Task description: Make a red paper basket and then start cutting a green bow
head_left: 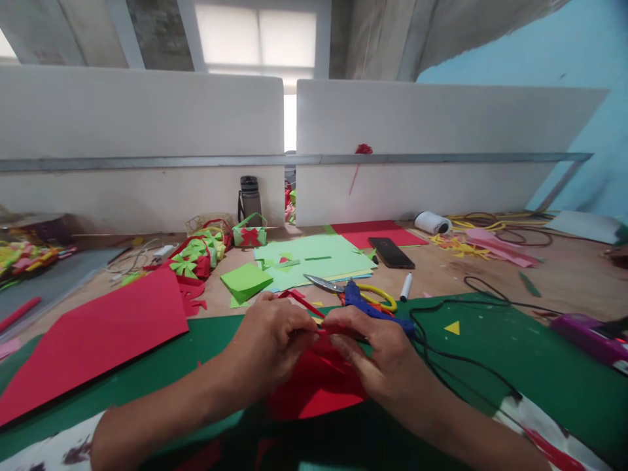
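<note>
Both my hands meet at the middle of the table's front, over a green cutting mat (220, 332). Between them is a folded piece of red paper (321, 386). My left hand (275, 333) pinches its upper edge between thumb and fingers. On the same edge, a little to the right, my right hand (366, 340) also pinches the paper. A narrow red strip rises behind the fingertips. Just beyond my right hand lie a blue glue gun (366, 304) and scissors with yellow handles (387, 297). The paper's exact shape is partly hidden by my fingers.
A large red sheet (112, 333) lies at left, near small green and red paper baskets (196, 255). Light green sheets (318, 255), a phone (391, 252), a white marker (406, 286) and a bottle (249, 199) stand or lie behind. Black cable (471, 356) crosses the right side.
</note>
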`<state>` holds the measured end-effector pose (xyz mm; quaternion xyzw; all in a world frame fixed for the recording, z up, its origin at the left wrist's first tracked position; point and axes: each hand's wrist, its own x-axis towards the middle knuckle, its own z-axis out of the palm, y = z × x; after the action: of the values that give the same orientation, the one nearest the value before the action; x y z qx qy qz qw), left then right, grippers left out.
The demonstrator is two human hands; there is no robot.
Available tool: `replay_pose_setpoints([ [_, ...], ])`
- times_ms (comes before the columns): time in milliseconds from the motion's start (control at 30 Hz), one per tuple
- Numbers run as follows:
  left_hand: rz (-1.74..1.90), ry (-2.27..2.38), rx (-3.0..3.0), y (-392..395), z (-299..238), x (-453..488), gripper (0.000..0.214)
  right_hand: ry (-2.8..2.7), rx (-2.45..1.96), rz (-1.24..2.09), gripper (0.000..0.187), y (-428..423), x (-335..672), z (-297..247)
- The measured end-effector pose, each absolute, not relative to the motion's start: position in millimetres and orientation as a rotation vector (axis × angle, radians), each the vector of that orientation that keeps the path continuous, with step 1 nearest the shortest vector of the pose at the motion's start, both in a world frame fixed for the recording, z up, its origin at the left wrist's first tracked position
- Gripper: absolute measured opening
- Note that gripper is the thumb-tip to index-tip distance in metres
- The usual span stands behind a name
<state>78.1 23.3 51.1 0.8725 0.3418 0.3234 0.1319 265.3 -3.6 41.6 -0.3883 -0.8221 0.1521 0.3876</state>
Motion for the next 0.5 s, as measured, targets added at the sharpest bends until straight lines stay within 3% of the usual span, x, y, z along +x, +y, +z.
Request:
replay_pose_setpoints([
  [200,0.876,0.981,2.659,25.1,43.7,78.6,0.021,-2.151,-0.913,0.099,0.016,2.4,269.1,38.7],
  [500,0.83,0.991,2.847,20.5,44.2,82.9,0.02,-2.207,-0.858,0.094,0.015,5.0,266.9,39.0],
])
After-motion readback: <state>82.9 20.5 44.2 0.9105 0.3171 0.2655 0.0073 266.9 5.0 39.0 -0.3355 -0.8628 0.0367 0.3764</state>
